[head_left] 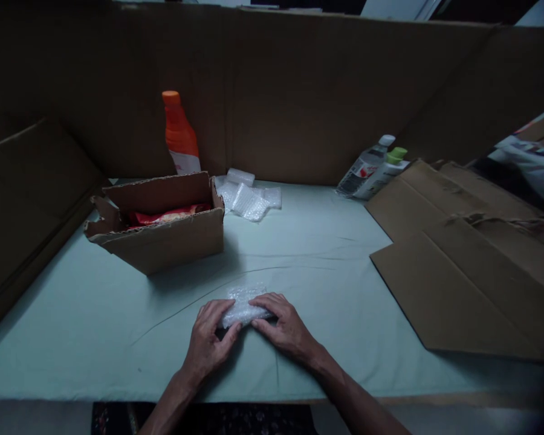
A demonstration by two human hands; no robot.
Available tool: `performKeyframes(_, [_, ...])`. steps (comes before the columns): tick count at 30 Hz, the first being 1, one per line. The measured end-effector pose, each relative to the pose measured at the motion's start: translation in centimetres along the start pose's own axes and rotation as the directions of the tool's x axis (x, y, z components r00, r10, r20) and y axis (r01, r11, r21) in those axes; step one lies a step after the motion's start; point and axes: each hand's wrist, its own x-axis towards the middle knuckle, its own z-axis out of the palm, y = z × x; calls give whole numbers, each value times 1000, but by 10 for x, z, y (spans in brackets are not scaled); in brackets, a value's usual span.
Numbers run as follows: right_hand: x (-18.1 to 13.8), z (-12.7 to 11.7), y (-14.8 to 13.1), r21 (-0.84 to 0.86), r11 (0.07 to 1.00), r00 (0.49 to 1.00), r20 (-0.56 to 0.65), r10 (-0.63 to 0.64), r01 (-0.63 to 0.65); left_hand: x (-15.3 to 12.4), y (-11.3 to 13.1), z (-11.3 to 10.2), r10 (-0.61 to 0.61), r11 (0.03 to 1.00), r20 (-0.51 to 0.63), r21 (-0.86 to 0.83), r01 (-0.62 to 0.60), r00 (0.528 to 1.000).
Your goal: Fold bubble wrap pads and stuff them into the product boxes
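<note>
Near the front of the cloth-covered table, a small piece of bubble wrap [243, 305] lies between my two hands. My left hand [211, 332] grips its left end, fingers over the top and thumb along the near edge. At the other end, my right hand [283, 323] holds it the same way. Whether anything is rolled inside the wrap I cannot tell. Further back lie several more pieces of bubble wrap [251, 202]. Left of them stands an open cardboard box [185, 241] with a red package [167, 215] inside.
An orange bottle [181, 136] stands behind the box. At the back right, a clear bottle [365, 169] and a white bottle with a green cap [385, 173] lean. Flat cardboard pieces [471, 290] cover the right side. Tall cardboard panels [299, 96] wall the back and left.
</note>
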Motion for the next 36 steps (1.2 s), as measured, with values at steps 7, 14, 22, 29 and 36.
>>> performKeyframes(7, [1, 0, -1, -30, 1000, 1000, 0, 4, -4, -1, -2, 3, -6, 1000, -8, -12, 6, 1000])
performKeyframes(14, [1, 0, -1, -24, 1000, 1000, 2, -6, 6, -3, -2, 3, -18, 1000, -24, -24, 18, 1000])
performKeyframes(22, [0, 0, 0, -23, 999, 1000, 10, -24, 24, -5, -1, 1, -17, 1000, 2, -11, 17, 1000])
performKeyframes(29, [0, -1, -2, -12, 1000, 1000, 20, -9, 9, -5, 0, 1, -31, 999, 10, -9, 31, 999])
performKeyframes(36, [1, 0, -2, 5, 1000, 1000, 14, 7, -7, -5, -1, 3, -20, 1000, -11, -11, 20, 1000])
